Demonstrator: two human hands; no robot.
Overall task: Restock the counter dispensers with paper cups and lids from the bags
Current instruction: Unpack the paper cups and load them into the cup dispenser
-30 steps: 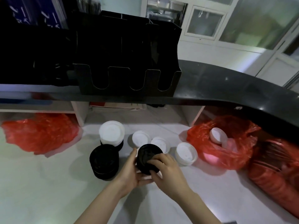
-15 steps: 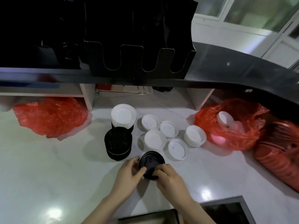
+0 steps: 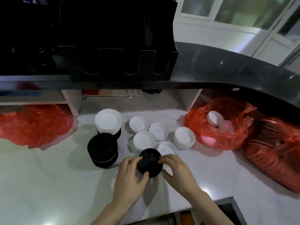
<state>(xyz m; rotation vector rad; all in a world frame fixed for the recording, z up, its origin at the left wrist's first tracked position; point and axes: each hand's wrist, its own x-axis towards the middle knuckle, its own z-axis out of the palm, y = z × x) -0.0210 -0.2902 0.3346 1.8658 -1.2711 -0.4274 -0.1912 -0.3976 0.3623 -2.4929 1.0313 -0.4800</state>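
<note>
A small stack of black lids (image 3: 150, 162) is held just above the white counter (image 3: 48, 184). My left hand (image 3: 129, 177) grips its left side, thumb under the front edge. My right hand (image 3: 175, 171) pinches its right rim. A taller stack of black lids (image 3: 103, 150) stands to the left, with a white lid stack (image 3: 108, 121) behind it. Several loose white lids (image 3: 158, 131) lie beyond my hands. The black slotted dispenser (image 3: 123, 62) sits on the raised dark ledge above.
An open red bag (image 3: 217, 127) with white lids stands at the right. Another red bag (image 3: 274, 153) of stacked items lies further right, and a crumpled red bag (image 3: 32, 125) at the left. The dark curved ledge (image 3: 227, 75) overhangs the counter. A dark opening shows at the bottom right edge.
Both hands have kept hold of the small black lid stack and drawn it toward me, away from the white lids. The head camera has tilted further down.
</note>
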